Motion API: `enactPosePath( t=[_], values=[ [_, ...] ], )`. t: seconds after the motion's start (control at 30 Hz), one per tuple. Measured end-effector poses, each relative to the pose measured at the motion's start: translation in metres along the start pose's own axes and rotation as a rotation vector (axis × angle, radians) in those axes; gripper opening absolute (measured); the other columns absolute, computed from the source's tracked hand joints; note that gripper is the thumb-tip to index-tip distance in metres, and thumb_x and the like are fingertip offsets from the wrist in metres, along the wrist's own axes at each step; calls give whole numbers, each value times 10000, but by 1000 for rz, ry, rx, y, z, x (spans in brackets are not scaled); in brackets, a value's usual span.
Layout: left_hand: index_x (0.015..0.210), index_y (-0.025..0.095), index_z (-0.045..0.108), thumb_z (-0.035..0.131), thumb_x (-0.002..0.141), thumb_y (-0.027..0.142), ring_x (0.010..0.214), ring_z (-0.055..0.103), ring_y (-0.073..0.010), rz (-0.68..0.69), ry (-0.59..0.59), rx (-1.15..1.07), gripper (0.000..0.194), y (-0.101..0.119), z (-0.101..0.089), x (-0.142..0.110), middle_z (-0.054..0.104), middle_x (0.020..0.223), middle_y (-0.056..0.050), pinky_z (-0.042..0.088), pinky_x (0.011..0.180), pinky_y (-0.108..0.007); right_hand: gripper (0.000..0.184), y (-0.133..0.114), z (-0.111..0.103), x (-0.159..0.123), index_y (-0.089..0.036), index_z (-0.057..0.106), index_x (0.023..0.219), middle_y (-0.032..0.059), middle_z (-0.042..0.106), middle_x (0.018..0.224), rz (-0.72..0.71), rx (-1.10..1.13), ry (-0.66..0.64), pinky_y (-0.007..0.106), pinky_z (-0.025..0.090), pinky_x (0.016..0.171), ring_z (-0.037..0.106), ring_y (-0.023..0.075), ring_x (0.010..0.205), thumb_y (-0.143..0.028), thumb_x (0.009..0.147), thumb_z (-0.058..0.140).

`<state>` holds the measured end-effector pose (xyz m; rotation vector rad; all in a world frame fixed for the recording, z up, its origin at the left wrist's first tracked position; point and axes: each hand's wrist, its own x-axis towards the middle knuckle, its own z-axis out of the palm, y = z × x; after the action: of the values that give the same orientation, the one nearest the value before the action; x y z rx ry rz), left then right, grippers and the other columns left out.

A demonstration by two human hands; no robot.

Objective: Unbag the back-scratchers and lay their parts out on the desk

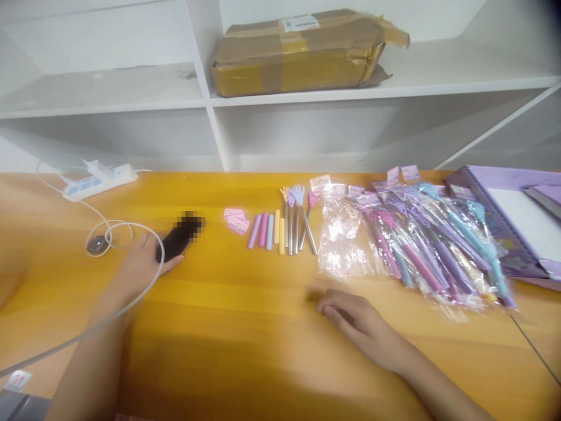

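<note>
My left hand [142,260] is closed around a black smartphone [174,242] on the left of the table. Fingers loosely curled, my right hand [350,318] rests low on the tabletop with nothing visible in it. Beyond it lie clear plastic bags [342,240]. Several metal back scratchers [298,219] with small coloured hand-shaped heads lie in a bunch mid-table. Beside them are purple, pink, blue and yellow handle sleeves [269,231] and a few pink cards [236,221]. On the right is a pile of bagged back scratchers [433,245].
A purple box [495,222] stands at the right edge. At the back left are a white power strip [100,181] and a small dark round object [97,245]. A white cable [127,310] loops across my left arm. Above, a taped carton [298,55] sits on white shelves [210,126].
</note>
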<state>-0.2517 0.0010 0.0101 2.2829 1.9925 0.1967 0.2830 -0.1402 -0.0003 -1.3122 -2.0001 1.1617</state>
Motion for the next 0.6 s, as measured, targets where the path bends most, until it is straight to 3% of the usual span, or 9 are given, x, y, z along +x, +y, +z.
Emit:
enactPosePath(
  t=[0.6],
  values=[
    [1118,226,543,674,842,757,1091,605,-376,-12,9,-5,613,-4,6,0,594,1102,-121,490,971,-501,288,1,1,-1,-240,668,1046,63,734,1040,-9,-18,-5,319,549,846,707,199,930,-371,1138,429]
  ],
)
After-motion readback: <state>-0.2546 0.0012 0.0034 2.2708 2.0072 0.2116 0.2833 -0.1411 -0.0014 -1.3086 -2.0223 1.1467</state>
